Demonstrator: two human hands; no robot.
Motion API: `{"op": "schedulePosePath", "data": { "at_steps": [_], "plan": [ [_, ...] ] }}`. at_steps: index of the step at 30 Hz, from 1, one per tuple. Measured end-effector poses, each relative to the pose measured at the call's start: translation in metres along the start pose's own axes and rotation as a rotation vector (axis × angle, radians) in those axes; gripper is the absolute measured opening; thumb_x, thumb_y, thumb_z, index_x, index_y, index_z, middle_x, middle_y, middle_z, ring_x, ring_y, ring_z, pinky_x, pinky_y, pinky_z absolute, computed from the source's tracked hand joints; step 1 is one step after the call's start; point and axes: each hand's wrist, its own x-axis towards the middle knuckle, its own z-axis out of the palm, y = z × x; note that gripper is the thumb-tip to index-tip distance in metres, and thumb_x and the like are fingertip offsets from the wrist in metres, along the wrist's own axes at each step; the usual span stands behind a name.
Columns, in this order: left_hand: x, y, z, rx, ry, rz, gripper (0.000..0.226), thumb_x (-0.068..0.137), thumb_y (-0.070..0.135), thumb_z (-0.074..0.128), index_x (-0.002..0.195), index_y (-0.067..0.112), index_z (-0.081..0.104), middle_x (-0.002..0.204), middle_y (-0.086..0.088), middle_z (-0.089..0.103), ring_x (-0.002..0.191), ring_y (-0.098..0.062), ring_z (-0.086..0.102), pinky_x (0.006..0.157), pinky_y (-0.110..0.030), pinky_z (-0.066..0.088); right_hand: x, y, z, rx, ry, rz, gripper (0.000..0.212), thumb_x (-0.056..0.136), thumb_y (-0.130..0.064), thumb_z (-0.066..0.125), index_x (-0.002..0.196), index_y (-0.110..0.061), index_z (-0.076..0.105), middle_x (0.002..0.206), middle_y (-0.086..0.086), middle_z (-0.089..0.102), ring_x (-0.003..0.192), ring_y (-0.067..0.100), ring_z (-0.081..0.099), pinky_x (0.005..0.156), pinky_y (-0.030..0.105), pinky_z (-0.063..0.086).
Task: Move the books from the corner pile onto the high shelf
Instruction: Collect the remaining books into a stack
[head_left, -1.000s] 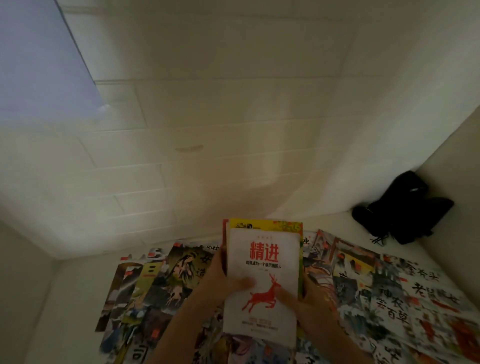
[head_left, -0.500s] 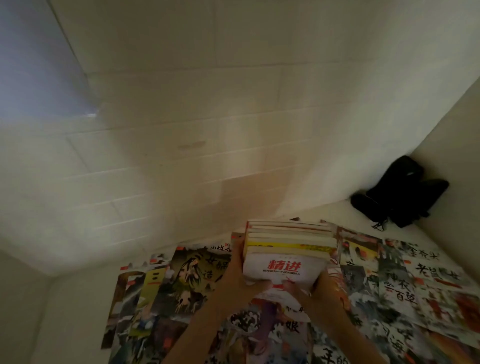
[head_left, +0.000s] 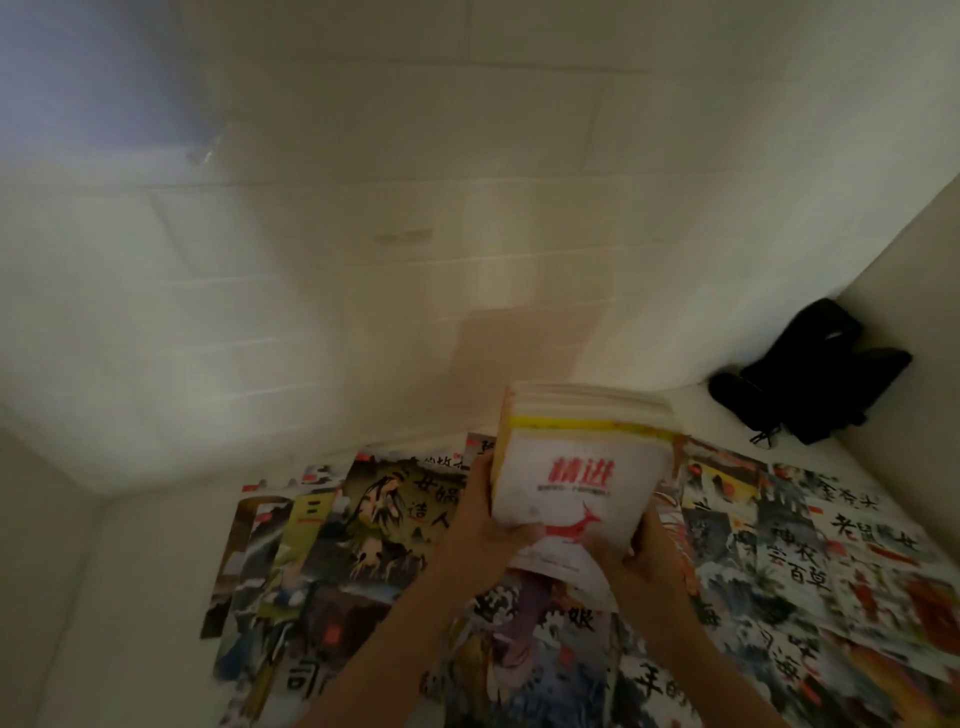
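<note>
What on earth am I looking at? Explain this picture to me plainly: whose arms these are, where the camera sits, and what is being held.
There is no machine here. A person wears a camera on the head, looking forward and down at their own bare arms. The left hand and right hand grip a stack of books from either side; the front cover is white with red characters and a red deer. Beneath lies a white shelf surface spread with illustrated picture books. A black bundle sits in the far right corner against the pale wall.

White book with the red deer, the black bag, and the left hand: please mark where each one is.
white book (head_left: 574, 486), head view, front cover
black bag (head_left: 810, 371), head view, its middle
left hand (head_left: 480, 525), head view, back of hand
</note>
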Motion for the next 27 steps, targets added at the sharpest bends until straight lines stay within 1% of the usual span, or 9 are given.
{"op": "schedulePosePath", "data": {
  "at_steps": [2,6,9,12,14,16,20,24,27],
  "plan": [
    [-0.01,0.02,0.001,-0.022,0.058,-0.01,0.075,0.078,-0.015,0.067,0.134,0.017,0.03,0.122,-0.003,0.054,0.092,0.006,0.065,0.069,-0.016,0.055,-0.002,-0.024,-0.007,-0.059,-0.043,-0.045,0.052,0.084,-0.012,0.07,0.131,-0.019,0.048,0.117,-0.002,0.066,0.102,0.015,0.067,0.076,0.029,0.06],
    [-0.053,0.075,-0.015,0.03,0.212,0.056,0.075,0.076,0.012,0.079,0.136,0.023,0.036,0.123,-0.001,0.06,0.101,-0.007,0.065,0.072,-0.026,0.058,-0.026,-0.102,-0.004,-0.155,-0.175,-0.187,0.044,0.084,-0.014,0.071,0.118,-0.034,0.052,0.106,-0.011,0.067,0.091,-0.002,0.067,0.07,0.022,0.059],
    [-0.108,0.133,-0.031,0.022,0.292,0.173,0.061,0.083,0.011,0.072,0.135,0.022,0.042,0.121,-0.003,0.063,0.103,-0.015,0.067,0.076,-0.032,0.059,-0.06,-0.16,0.017,-0.144,-0.281,-0.304,0.045,0.086,-0.007,0.068,0.119,-0.03,0.048,0.105,-0.016,0.064,0.088,-0.009,0.066,0.063,0.012,0.054],
    [-0.177,0.183,-0.053,0.087,0.46,0.293,0.066,0.082,0.021,0.075,0.137,0.035,0.042,0.118,0.001,0.067,0.102,-0.02,0.068,0.078,-0.042,0.059,-0.102,-0.212,0.049,-0.118,-0.397,-0.411,0.048,0.085,-0.013,0.07,0.128,-0.023,0.051,0.113,-0.007,0.067,0.092,0.0,0.068,0.068,0.02,0.057],
    [-0.23,0.213,-0.066,0.15,0.634,0.378,0.078,0.078,0.027,0.079,0.142,0.042,0.037,0.113,0.001,0.069,0.098,-0.02,0.069,0.075,-0.042,0.06,-0.134,-0.246,0.072,-0.068,-0.517,-0.479,0.047,0.085,-0.015,0.07,0.128,-0.019,0.053,0.113,-0.006,0.067,0.092,0.0,0.068,0.067,0.018,0.056],
    [-0.285,0.244,-0.076,0.215,0.765,0.501,0.081,0.078,0.018,0.08,0.144,0.035,0.036,0.11,-0.004,0.07,0.096,-0.022,0.07,0.072,-0.04,0.06,-0.171,-0.282,0.093,-0.018,-0.641,-0.56,0.042,0.084,-0.017,0.07,0.123,-0.022,0.056,0.109,-0.01,0.068,0.091,-0.004,0.067,0.067,0.015,0.055],
    [-0.376,0.305,-0.081,0.29,1.014,0.653,0.082,0.073,0.007,0.081,0.142,0.026,0.043,0.108,0.0,0.072,0.094,-0.016,0.071,0.07,-0.034,0.06,-0.235,-0.347,0.123,0.084,-0.812,-0.7,0.041,0.078,-0.027,0.073,0.117,-0.028,0.059,0.105,-0.009,0.071,0.091,0.005,0.07,0.066,0.022,0.058],
    [-0.435,0.376,-0.073,0.431,1.093,0.785,0.072,0.076,0.008,0.079,0.139,0.019,0.047,0.115,-0.003,0.069,0.098,-0.02,0.07,0.072,-0.036,0.06,-0.28,-0.415,0.133,0.191,-0.936,-0.848,0.039,0.083,-0.021,0.07,0.12,-0.025,0.057,0.106,-0.012,0.071,0.095,0.0,0.067,0.067,0.014,0.054],
    [-0.451,0.434,-0.062,0.504,1.087,0.851,0.073,0.078,0.01,0.077,0.141,0.023,0.042,0.118,-0.005,0.068,0.099,-0.023,0.07,0.074,-0.04,0.06,-0.294,-0.467,0.126,0.264,-0.953,-0.911,0.04,0.083,-0.022,0.069,0.12,-0.028,0.057,0.107,-0.017,0.07,0.098,-0.003,0.065,0.069,0.013,0.053]
  ]
}}
